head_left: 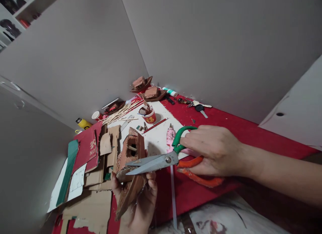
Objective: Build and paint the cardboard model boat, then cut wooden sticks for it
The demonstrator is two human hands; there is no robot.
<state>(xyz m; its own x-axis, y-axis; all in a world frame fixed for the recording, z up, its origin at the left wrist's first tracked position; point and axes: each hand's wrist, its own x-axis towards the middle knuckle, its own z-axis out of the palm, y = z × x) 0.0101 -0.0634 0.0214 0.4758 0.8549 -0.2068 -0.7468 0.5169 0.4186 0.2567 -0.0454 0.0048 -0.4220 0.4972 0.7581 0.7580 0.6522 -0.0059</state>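
In the head view, my left hand (pixel 142 207) grips a brown model boat (pixel 134 148) from below, its cabin upright and its pointed hull tilted down toward me. A short pale stick shows in the cabin's dark opening. My right hand (pixel 213 153) is closed around scissors (pixel 161 161) with one green and one orange handle. The blades are slightly apart and lie across the boat's lower cabin edge; whether they touch it I cannot tell. Just behind the scissors lies a pink glue gun (pixel 170 138), with a clear glue stick (pixel 173 197) running toward me.
Cardboard pieces (pixel 88 205) and a red box panel (pixel 87 143) lie at left. Behind are wooden sticks (pixel 120 111), a paper cup (pixel 151 117), a pencil (pixel 156 125), and two more model boats (pixel 151 93). Keys (pixel 200 106) rest on the red tabletop (pixel 233 126). Grey walls enclose the back.
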